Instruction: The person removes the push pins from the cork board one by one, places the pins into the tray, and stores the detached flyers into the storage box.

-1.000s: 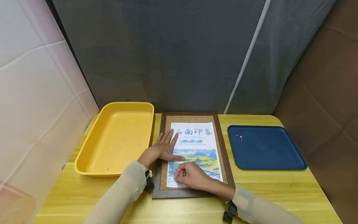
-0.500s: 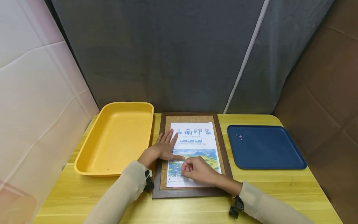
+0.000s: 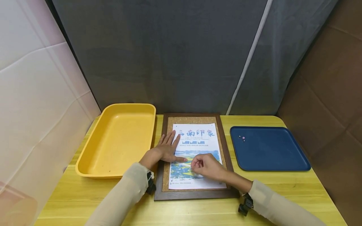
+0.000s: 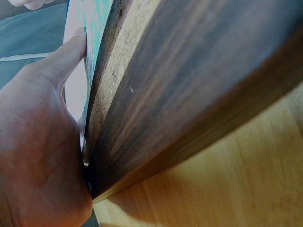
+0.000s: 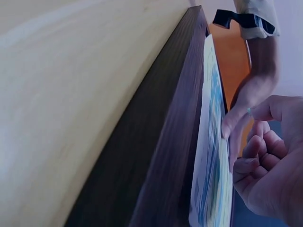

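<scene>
A printed poster [image 3: 195,141] with blue lettering and a landscape lies on a brown-framed cork board [image 3: 222,147]. My left hand [image 3: 167,150] rests spread on the poster's left side, its thumb reaching inward over the picture. My right hand [image 3: 207,166] is above the lower part of the poster, fingers curled. In the right wrist view its thumb and forefinger pinch a tiny greenish push pin [image 5: 249,111], mostly hidden by the fingertips. Small dark pins [image 3: 176,126] show near the poster's top corners and lower left corner. The right forearm covers part of the board's lower right side.
To the left stands a deep yellow tray [image 3: 94,157]. A flat blue tray [image 3: 271,153] lies to the right, with several tiny pins [image 3: 243,138] near its upper left. Both sit on a wooden table [image 3: 271,191], with a grey curtain [image 3: 164,56] behind.
My right hand has moved up and to the right across the poster, away from its bottom edge, fingers still pinched. The left hand, poster and board have stayed in place.
</scene>
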